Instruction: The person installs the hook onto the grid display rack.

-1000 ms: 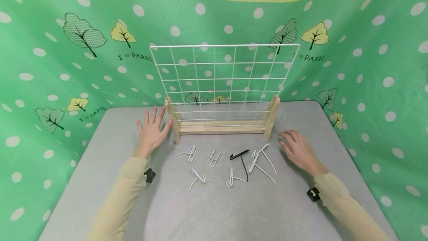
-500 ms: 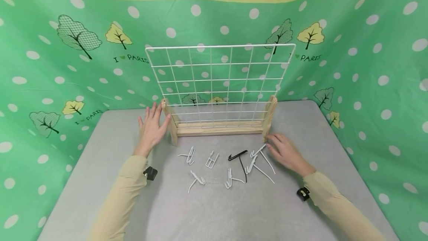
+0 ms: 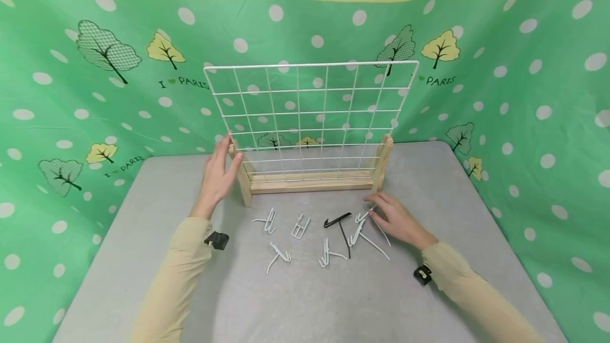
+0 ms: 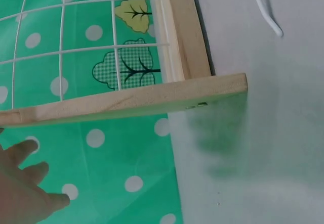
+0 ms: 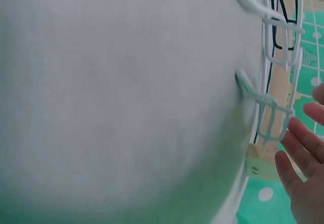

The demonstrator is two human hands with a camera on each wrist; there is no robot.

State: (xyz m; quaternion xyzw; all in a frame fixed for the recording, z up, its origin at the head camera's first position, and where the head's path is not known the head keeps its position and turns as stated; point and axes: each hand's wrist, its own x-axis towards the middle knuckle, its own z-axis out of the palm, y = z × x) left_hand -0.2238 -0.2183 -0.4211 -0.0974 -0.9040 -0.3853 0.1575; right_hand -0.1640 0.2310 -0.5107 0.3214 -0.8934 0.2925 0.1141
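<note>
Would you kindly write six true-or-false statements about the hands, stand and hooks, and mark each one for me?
1. The wire grid is set in a wooden stand on the table. True.
2. The black hook lies among white hooks. True.
3. Two white hooks hang on the wire grid. False: none hangs there; they rest on the table.
4. The left hand is at the wooden stand's left end. True.
5. The left hand grips the black hook. False: the black hook lies apart from it.
6. The right hand is behind the wire grid. False: it is in front.
</note>
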